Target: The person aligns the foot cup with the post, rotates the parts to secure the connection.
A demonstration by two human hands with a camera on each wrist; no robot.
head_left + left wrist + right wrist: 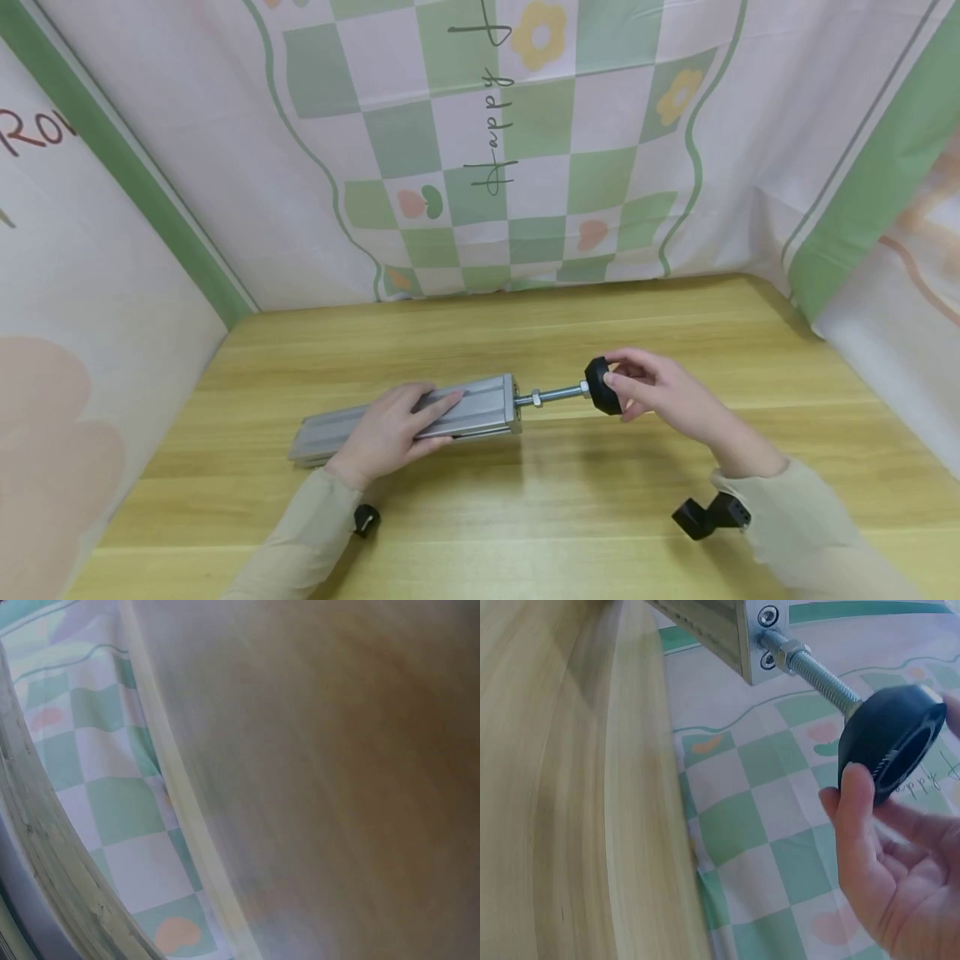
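A silver aluminium profile (480,406) lies along the table at the middle of the head view. My left hand (390,429) grips it, fingers across the top and thumb along the near side. From the profile's right end plate (763,645) sticks a threaded rod (825,679) with a hex nut (791,655) near the plate. On the rod's outer end sits a black round levelling foot (602,387), tilted on its side. Thumb and fingers of my right hand (660,390) pinch its rim. The left wrist view does not show the left hand.
The wooden table (600,533) reaches back to a green-and-white checked cloth (465,150). Cloth walls with green bands (847,242) stand at both sides. A black wrist mount (708,515) hangs under the right sleeve, and a smaller black piece (367,521) by the left one.
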